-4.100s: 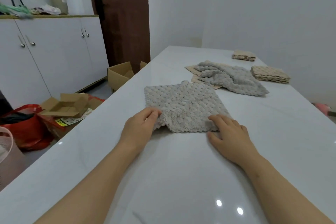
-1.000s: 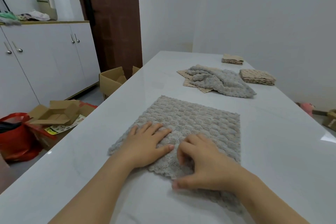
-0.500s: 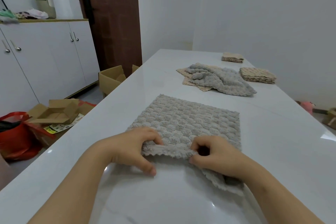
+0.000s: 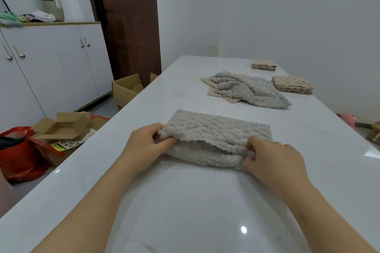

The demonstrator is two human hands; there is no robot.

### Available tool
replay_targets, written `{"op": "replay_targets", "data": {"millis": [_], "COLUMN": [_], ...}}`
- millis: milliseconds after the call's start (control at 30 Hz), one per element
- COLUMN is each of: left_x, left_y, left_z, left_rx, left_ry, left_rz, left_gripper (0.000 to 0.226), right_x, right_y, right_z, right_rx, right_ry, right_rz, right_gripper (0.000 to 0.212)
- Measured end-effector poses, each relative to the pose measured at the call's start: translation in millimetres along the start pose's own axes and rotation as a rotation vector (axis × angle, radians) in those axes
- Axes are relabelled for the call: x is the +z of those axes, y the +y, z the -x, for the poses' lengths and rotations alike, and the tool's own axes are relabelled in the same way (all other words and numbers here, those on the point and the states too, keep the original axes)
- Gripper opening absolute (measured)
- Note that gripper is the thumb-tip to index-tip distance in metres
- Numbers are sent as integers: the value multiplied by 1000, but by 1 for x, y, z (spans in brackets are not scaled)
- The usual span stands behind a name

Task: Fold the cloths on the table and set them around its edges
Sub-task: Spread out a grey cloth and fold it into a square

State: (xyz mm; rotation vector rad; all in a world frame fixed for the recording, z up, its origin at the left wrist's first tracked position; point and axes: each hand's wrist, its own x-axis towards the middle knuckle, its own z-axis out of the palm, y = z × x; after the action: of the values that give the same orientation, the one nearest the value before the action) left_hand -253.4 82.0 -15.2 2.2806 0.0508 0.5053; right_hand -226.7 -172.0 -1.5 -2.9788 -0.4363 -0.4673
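- Here, front and centre on the white table (image 4: 185, 201), lies the grey cloth (image 4: 220, 129), a thick, bobbly one with rows of raised bumps and a scalloped hem.
- It is doubled over. The near edge is lifted and brought over the top, so the upper layer arches above the lower one, and a shadowed gap shows between them along the near side.
- The left hand (image 4: 144, 146) pinches the cloth's near left corner, thumb below and fingers curled over the top, with fabric bunched between them.
- The right hand (image 4: 273, 160) grips the near right corner, fingers curled into the folded edge and knuckles up.
- Both forearms reach in from the bottom of the view, one on each side of the cloth.
- The cloth's far edge lies flat on the table, running straight across, and its far right corner is square.
- Farther up the table there's a loose heap: a paler grey cloth (image 4: 257, 92) crumpled on top of a beige cloth (image 4: 211, 88) that pokes out at the left.
- Just right of the heap, near the table's right edge, sits a folded beige stack (image 4: 292, 84). Beyond it, by the same edge, is a smaller folded stack (image 4: 264, 64).
- On the floor at the left are an open cardboard box (image 4: 125, 90) beside the table, a flattened box (image 4: 63, 127) and a red bag (image 4: 18, 154). White cupboards (image 4: 51, 68) and a brown door (image 4: 125, 16) stand behind.
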Motion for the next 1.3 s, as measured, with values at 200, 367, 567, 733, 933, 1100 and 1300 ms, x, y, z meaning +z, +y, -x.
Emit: {"op": "replay_targets", "data": {"millis": [200,367,567,733,933,1100,1300], "left_x": [3,3,-1,2,-1,-11,-2], "left_y": [-4,-5,-4,-5,-4,-3,-14], "left_z": [0,-1,-1,-2,-5,-4,-5], "left_rx": [50,36,19,-11,-19,-69,-132], "left_ry": [-80,10,68,-3,-116,-52,-96], "left_rz": [-152,-61,-85,-55,-312,-372,-344], "left_gripper": [28,28,21,16,10,11,20], "right_x": [13,13,9,11,14,9,17], "right_y": [8,17,30,27,26,20,24], "right_z": [-2,-6,-10,-8,-6,-8,-7], "right_rx": [-41,-50,-1,104,84,135,330], "right_ry": [102,65,-63,140,108,238,52], "right_rz": [-102,-412,-453,-827,-810,-827,-865], "right_gripper": [21,25,7,20,26,17,22]}}
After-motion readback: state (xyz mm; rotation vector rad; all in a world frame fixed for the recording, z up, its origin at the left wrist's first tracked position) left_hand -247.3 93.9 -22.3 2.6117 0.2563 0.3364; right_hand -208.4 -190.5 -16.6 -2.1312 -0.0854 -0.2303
